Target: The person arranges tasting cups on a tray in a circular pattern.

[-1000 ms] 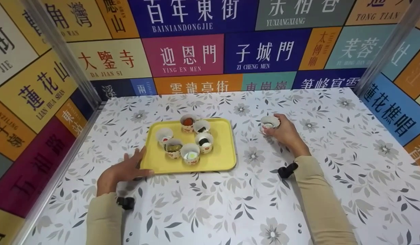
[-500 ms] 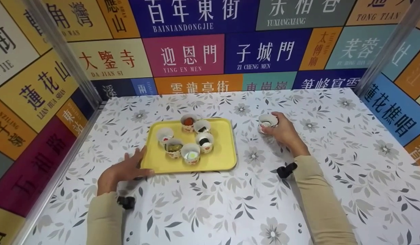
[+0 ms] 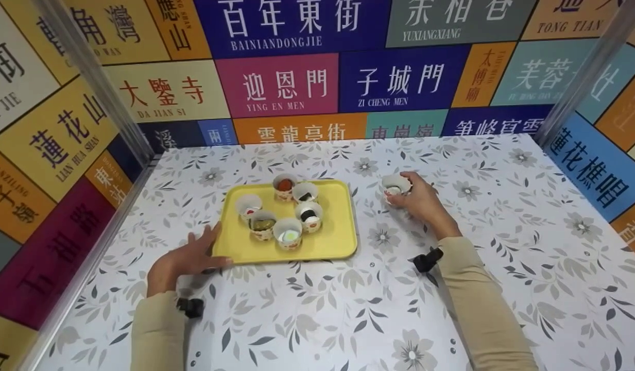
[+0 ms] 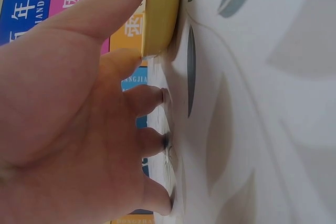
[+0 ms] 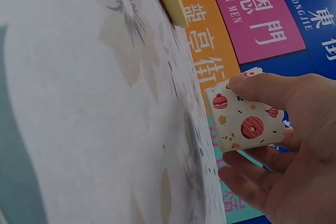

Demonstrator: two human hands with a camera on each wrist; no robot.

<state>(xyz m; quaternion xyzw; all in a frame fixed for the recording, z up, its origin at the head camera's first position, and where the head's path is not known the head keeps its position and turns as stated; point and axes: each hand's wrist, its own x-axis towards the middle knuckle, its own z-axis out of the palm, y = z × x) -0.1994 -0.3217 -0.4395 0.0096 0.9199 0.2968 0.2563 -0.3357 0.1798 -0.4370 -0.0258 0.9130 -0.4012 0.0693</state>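
My right hand [image 3: 425,203] holds a small paper cup [image 3: 393,182] between thumb and fingers, to the right of the yellow tray [image 3: 338,216]. In the right wrist view the cup [image 5: 244,116] has a scalloped rim and a print of red doughnuts and sweets, and it is close over the tabletop. Something pale lies inside it. My left hand [image 3: 191,255] rests at the tray's near left corner, fingers spread. In the left wrist view the thumb [image 4: 110,3] lies along the tray's edge [image 4: 160,14], while the other fingertips meet the tabletop.
Several similar cups stand in a rough ring on the tray, among them an orange-filled cup [image 3: 284,185], an olive-green-filled cup [image 3: 262,225] and a black-and-white-filled cup [image 3: 309,216]. A flowered cloth [image 3: 317,319] covers the table; sign-printed panels [image 3: 276,85] enclose its back and sides.
My right hand has moved left with the paper cup, a little closer to the tray. The left hand and the tray have stayed in place.
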